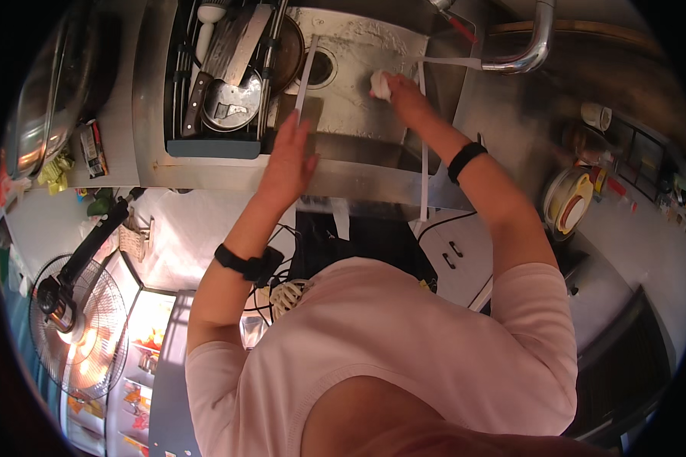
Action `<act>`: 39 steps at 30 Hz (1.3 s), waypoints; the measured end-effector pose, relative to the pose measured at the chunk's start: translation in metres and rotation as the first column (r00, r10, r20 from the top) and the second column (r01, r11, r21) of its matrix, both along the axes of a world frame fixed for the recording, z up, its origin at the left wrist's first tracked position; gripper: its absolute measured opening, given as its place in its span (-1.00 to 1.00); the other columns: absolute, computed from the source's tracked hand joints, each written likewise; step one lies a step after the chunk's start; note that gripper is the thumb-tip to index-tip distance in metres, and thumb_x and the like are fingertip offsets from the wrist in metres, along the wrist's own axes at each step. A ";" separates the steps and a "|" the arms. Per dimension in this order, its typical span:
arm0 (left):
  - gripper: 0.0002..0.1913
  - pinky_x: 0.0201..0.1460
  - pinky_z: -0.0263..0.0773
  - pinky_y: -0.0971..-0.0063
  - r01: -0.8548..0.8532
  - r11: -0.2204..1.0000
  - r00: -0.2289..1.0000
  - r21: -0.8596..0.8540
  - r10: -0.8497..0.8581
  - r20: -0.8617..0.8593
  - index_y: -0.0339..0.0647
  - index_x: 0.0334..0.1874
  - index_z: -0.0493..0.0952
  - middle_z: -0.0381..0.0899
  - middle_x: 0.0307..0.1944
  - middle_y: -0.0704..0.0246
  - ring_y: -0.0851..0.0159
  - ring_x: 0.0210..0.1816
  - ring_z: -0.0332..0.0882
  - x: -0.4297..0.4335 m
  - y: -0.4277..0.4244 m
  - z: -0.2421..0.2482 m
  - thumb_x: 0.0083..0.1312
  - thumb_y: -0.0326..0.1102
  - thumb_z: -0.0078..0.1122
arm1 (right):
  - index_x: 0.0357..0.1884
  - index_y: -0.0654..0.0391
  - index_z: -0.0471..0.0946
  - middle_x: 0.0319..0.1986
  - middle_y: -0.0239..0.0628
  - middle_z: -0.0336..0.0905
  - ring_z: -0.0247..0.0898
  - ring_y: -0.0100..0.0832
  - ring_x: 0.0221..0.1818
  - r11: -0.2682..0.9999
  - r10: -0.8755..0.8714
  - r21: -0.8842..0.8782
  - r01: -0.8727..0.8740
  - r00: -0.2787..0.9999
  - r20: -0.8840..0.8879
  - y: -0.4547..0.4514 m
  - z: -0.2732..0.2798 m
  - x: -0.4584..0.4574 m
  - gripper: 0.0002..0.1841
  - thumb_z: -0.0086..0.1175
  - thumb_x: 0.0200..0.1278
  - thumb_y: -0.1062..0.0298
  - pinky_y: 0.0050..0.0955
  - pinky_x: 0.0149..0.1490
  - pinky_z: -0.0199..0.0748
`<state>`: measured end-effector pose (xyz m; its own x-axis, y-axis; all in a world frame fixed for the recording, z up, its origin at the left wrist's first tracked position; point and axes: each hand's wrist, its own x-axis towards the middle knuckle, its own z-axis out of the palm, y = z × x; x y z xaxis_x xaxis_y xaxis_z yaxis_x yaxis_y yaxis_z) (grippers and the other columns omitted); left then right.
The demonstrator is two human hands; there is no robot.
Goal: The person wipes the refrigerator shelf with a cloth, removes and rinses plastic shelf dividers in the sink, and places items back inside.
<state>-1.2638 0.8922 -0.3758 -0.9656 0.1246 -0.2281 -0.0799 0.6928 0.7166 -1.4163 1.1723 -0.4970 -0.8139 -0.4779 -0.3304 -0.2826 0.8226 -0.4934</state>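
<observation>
Over the basin of a stainless steel sink (354, 117), my right hand (409, 100) grips a crumpled white cloth or wad (381, 84); its exact kind is unclear. My left hand (288, 157) is over the sink's near edge, blurred, its fingers at the lower end of a pale flat strip (307, 74). Whether it grips the strip cannot be told. Beside the strip is the round drain (320, 67). A second pale strip (424, 165) runs down over the sink's right part. A chrome faucet pipe (529, 60) reaches in from the right.
Left in the sink, a dish rack (214, 148) holds a metal pan (231, 105), a brown-handled knife (194, 108) and other utensils. A lidded container (569, 203) stands on the right counter. A floor fan (77, 325) is at lower left. Cables hang near my waist.
</observation>
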 end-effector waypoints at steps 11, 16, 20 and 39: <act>-0.40 -0.06 0.45 0.03 -0.217 0.972 0.917 -0.092 0.235 0.324 -0.35 0.33 0.14 0.55 -0.08 -0.12 -0.21 -0.09 0.54 -0.040 0.006 -0.043 0.35 -0.16 0.06 | 0.30 -0.08 0.31 0.21 -0.08 0.32 0.33 -0.05 0.20 0.986 -0.163 -0.006 0.168 0.965 0.205 -0.010 0.074 0.012 -0.42 -0.02 0.19 0.51 -0.26 0.17 0.39; -0.43 -0.11 0.45 0.04 -0.222 0.958 0.903 -0.182 0.273 0.332 -0.31 0.31 0.18 0.59 -0.13 -0.08 -0.17 -0.12 0.57 -0.039 0.011 -0.049 0.39 -0.11 0.02 | 0.32 -0.07 0.30 0.23 -0.04 0.32 0.31 -0.14 0.25 0.991 -0.009 0.134 0.027 0.991 -0.130 -0.015 0.042 0.025 -0.46 -0.03 0.26 0.37 -0.27 0.24 0.36; -0.40 -0.14 0.46 0.06 -0.272 0.938 0.908 -0.216 0.325 0.266 -0.22 0.37 0.14 0.61 -0.12 -0.02 -0.14 -0.14 0.58 -0.040 0.014 -0.042 0.38 -0.10 0.04 | 0.14 0.01 0.46 -0.07 -0.07 0.56 0.45 -0.08 0.04 0.817 -0.525 -0.278 0.505 0.851 0.003 -0.030 -0.028 -0.075 -0.52 -0.20 0.42 -0.11 -0.19 0.11 0.38; -0.43 -0.14 0.47 0.06 -0.368 0.903 0.875 -0.220 0.416 0.246 -0.08 0.37 0.20 0.63 -0.18 0.04 -0.11 -0.18 0.60 -0.040 0.013 -0.041 0.38 -0.07 0.04 | 0.13 0.02 0.44 0.10 -0.01 0.43 0.37 0.00 0.13 0.979 -0.200 -0.013 0.203 0.973 0.116 -0.022 0.005 -0.024 -0.50 0.19 0.09 0.20 -0.20 0.15 0.39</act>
<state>-1.3036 0.9050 -0.4164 -0.8195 -0.3128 -0.4802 -0.5497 0.6660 0.5042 -1.4405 1.1506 -0.4916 -0.8520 -0.3168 -0.4169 -0.0529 0.8442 -0.5333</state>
